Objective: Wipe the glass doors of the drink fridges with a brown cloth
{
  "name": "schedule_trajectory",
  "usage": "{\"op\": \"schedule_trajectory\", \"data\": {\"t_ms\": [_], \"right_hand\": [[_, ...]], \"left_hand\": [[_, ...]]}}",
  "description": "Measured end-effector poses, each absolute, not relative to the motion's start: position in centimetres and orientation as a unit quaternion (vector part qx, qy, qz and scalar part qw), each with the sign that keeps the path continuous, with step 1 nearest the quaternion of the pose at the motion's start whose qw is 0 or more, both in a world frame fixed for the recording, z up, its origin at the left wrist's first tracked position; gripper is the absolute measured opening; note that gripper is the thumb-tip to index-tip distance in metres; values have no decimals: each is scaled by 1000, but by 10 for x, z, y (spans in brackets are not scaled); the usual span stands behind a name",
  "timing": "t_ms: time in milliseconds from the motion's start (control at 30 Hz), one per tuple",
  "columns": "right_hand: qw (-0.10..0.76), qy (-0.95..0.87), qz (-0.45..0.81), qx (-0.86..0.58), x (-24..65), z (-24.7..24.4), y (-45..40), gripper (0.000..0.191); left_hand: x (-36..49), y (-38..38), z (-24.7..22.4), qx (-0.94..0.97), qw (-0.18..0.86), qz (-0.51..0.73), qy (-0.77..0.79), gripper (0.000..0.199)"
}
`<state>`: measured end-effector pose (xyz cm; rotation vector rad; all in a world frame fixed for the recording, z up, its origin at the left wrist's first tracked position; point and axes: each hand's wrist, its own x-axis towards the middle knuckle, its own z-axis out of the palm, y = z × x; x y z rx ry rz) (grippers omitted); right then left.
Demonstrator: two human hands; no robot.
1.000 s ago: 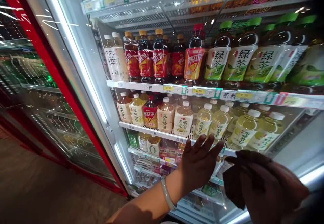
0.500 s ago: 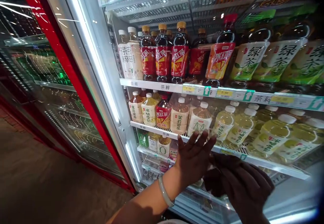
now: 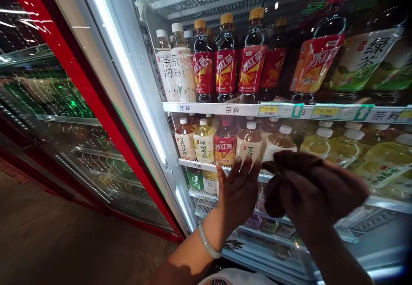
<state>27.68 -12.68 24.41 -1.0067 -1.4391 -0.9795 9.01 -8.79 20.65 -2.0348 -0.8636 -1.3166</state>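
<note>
My left hand, with a pale bangle on its wrist, is raised with fingers spread before the lower bottle shelf of a glass-fronted cooler. Nothing is in it. To its right, my right hand is bunched around a dark cloth, part of which hangs below the fingers. Behind the hands stand a bottle with a red label and a white-capped bottle. Several dark tea bottles with orange caps stand on the shelf above.
A shelf edge with price tags crosses the view. On the left are a bright light strip, a red door frame and another glass cooler. Brown floor shows at the lower left.
The view has shifted, and the bottles look larger. My left hand has moved slightly left, and my right hand has risen with the dark cloth, leaving a wider gap between them.
</note>
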Motion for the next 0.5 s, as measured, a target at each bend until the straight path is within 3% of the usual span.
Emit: {"op": "schedule_trajectory", "data": {"t_ms": [133, 267, 400, 500], "right_hand": [[492, -654, -445, -364, 236, 203, -127, 24], [455, -695, -416, -370, 255, 172, -137, 24], [492, -637, -380, -456, 258, 207, -138, 10], [562, -536, -401, -486, 216, 245, -125, 20]], "left_hand": [[61, -83, 204, -772, 246, -495, -315, 73], [29, -79, 205, -776, 231, -489, -325, 75], [2, -75, 209, -777, 214, -489, -332, 76], [-12, -71, 208, -780, 197, -496, -327, 79]]}}
